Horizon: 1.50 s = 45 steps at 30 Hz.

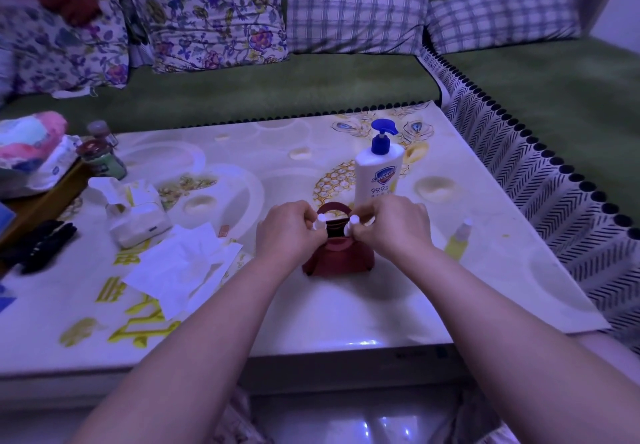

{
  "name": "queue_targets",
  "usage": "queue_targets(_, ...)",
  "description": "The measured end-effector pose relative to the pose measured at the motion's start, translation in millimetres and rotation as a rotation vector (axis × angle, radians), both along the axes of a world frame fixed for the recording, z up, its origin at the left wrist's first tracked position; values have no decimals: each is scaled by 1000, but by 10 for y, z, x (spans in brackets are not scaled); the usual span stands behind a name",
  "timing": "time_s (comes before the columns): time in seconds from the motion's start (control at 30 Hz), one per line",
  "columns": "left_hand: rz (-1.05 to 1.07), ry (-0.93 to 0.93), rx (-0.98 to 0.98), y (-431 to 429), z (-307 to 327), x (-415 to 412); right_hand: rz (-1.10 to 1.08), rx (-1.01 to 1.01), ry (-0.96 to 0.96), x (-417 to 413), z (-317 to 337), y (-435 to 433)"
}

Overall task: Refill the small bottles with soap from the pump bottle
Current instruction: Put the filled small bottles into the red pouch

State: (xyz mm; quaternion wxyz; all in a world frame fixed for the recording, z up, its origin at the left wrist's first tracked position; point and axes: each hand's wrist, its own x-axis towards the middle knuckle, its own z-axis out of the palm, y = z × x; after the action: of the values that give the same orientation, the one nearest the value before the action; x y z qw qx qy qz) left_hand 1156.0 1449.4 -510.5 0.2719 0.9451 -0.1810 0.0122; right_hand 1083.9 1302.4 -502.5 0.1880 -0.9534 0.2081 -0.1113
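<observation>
A white pump bottle (378,173) with a blue pump head stands upright at the middle of the table. In front of it sits a small dark red bag (337,258) with its mouth open. My left hand (289,232) grips a small white-capped bottle (320,220) at the bag's left rim. My right hand (394,227) grips a second small white-capped bottle (352,223) at the right rim. Both small bottles stand upright, their lower parts hidden by my fingers and the bag. A third small bottle (458,241) with yellow liquid stands to the right.
A tissue pack (138,216) and loose white tissues (183,267) lie left of the bag. Dark items (41,246), jars (104,159) and a cloth bundle (31,145) crowd the far left. The table's front edge (311,357) is close; a sofa with cushions (356,10) lies beyond.
</observation>
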Motion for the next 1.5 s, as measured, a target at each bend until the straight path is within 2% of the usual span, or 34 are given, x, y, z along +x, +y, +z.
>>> queue_targets(0.13, 42, 80, -72, 31, 5, 12, -33, 34, 10, 39, -47, -31)
queue_targets(0.73, -22, 85, -161, -109, 138, -45, -52, 149, -29, -53, 72, -82)
queue_targets(1.13, -127, -60, -144, -489, 333, -308, -332, 87, 11, -629, 41, -653)
queue_targets(1.27, -167, -107, -115, -685, 362, -395, -426, 166, 40, -738, -50, -869)
queue_targets(1.5, -164, -114, -134, -860, 347, -433, -427, 302, 43, -742, -240, -1020)
